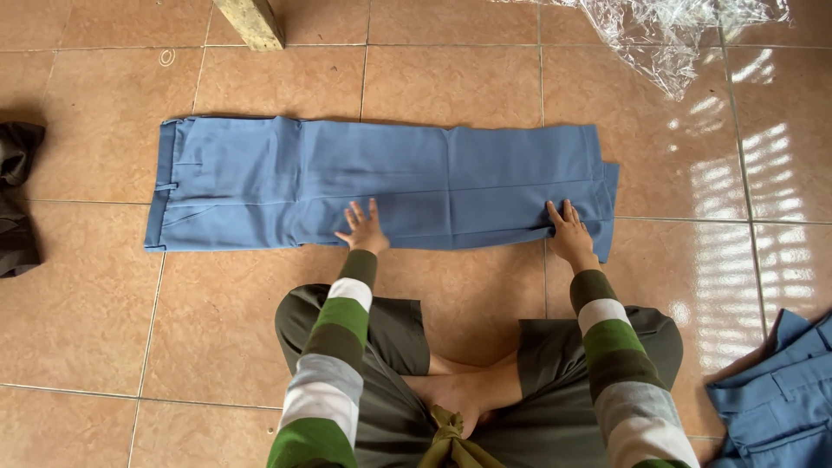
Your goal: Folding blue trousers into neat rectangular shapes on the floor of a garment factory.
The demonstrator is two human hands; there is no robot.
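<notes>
Head view, our left hand [365, 230] and right hand [569, 232] flat, fingers spread, pressing smooth blue trousers [381, 184], folded long, on glossy tiles [95, 295], crinkled plastic [667, 30] beyond.

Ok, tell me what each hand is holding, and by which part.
Nothing is gripped. Both hands lie flat on the blue trousers: the left hand on the near edge around mid-leg, the right hand on the near edge by the hem.

You see only part of the dark crumpled garment [17, 199] at the left edge, the second blue folded garment [776, 399] at the lower right corner, and the clear crinkled plastic sheet [667, 35] along the top edge.
</notes>
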